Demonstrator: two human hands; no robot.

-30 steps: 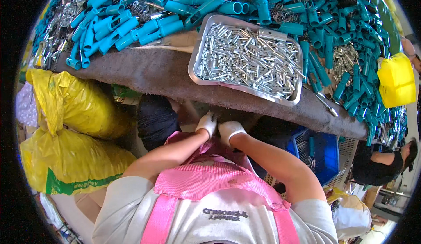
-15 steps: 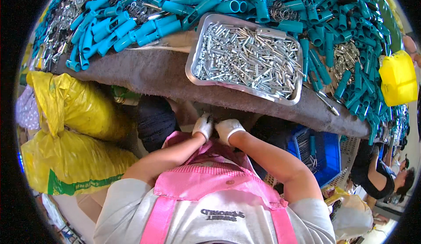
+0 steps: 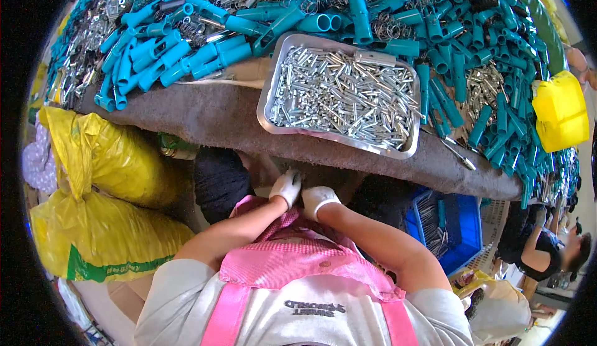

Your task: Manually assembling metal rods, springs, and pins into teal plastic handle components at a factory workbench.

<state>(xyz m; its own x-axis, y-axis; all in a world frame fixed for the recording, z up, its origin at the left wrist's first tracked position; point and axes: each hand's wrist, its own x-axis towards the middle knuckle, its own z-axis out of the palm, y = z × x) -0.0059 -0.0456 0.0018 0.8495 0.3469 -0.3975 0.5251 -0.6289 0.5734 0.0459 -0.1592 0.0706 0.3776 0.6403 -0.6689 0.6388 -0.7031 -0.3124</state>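
Head view: left hand (image 3: 286,187) points forward beside right hand (image 3: 319,200); cannot tell their grip.

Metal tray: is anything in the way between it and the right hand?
Yes: the edge of the brown cloth lies between the right hand, below it in view, and the tray on top. Nothing else visible stands between them.

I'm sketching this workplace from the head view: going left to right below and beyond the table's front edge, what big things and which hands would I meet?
Yellow bags → white-gloved left hand → white-gloved right hand → blue bin → yellow container.
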